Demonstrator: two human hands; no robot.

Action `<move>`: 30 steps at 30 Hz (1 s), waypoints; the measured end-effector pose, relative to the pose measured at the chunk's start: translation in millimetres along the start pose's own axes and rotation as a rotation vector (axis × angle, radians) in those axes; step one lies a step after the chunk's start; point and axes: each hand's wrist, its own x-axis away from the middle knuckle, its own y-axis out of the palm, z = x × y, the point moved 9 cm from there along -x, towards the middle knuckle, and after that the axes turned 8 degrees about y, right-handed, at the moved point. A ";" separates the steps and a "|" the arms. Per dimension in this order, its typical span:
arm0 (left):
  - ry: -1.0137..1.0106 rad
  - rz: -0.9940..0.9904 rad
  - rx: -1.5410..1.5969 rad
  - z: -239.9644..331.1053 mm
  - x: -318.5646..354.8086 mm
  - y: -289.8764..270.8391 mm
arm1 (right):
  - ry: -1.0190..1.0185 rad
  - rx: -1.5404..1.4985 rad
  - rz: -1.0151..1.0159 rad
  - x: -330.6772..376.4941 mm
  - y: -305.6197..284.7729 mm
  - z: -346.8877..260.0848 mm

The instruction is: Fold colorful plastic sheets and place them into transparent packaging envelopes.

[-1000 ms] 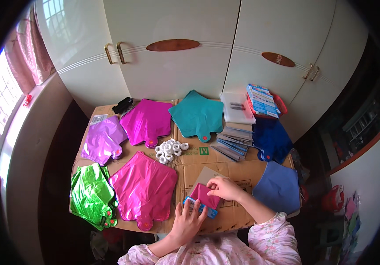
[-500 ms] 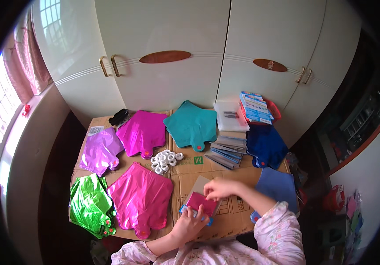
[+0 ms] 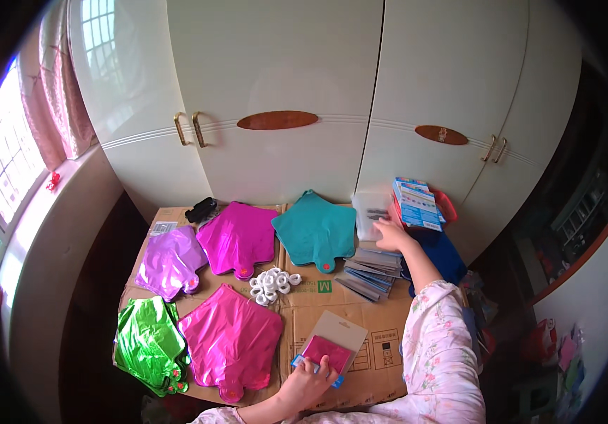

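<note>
Near the front edge of the cardboard, my left hand [image 3: 307,386] presses its curled fingers on a folded pink foil balloon [image 3: 329,351]. The balloon lies on a pale backing card [image 3: 343,327] with a hanging slot; a blue strip [image 3: 337,381] shows under the fingers. My right hand [image 3: 391,235] is stretched to the back right with its fingers out. Its fingertips are at the stack of clear plastic bags [image 3: 367,225], beside small dark strips [image 3: 377,213] lying on them. Whether it pinches anything is too small to make out.
Stacks of flat foil balloons in green [image 3: 146,344], pink [image 3: 230,338], lilac [image 3: 170,261], magenta [image 3: 237,237], teal [image 3: 314,226] and dark blue [image 3: 439,258] surround white rings [image 3: 270,285]. Folded grey-blue cards [image 3: 372,271] lie below my right hand. A box [image 3: 418,205] rests on a red basket [image 3: 446,205].
My right hand has left the pink foil and reached to the back right, to the plastic bags. My left hand stays on the foil. The view has tilted up.
</note>
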 end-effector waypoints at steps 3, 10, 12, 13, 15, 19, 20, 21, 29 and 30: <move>0.002 -0.023 -0.035 2.5 2.9 9.7 | -0.114 -0.002 -0.013 -10.2 24.3 7.7; 0.015 0.007 -0.007 -1.3 -0.1 -7.1 | -0.008 -0.072 0.055 18.8 -6.9 0.0; 0.014 -0.002 -0.011 -0.3 -0.3 -5.4 | -0.077 -0.104 0.130 22.4 -12.9 -1.2; 0.010 -0.004 -0.011 -0.3 -0.3 -1.1 | -0.045 -0.133 0.137 21.7 -13.0 2.2; 0.000 0.002 0.000 -0.6 -0.2 0.4 | 0.020 -0.186 0.150 22.5 -15.2 6.7; 0.002 0.043 -0.024 -0.4 -2.5 1.1 | -0.032 -0.182 0.455 56.3 -47.7 -15.7; 0.004 0.054 -0.049 0.3 -1.9 2.0 | -0.065 -0.173 0.510 71.7 -55.1 -30.4; 0.002 0.060 -0.061 0.1 -1.1 1.7 | -0.098 -0.167 0.566 87.9 -61.9 -45.9; 0.009 0.058 -0.076 3.4 -5.3 -0.9 | -0.249 -0.026 0.768 99.9 -63.4 -43.3; 0.003 0.060 -0.067 2.7 -4.8 -3.1 | -0.297 -0.047 0.762 92.1 -59.7 -42.7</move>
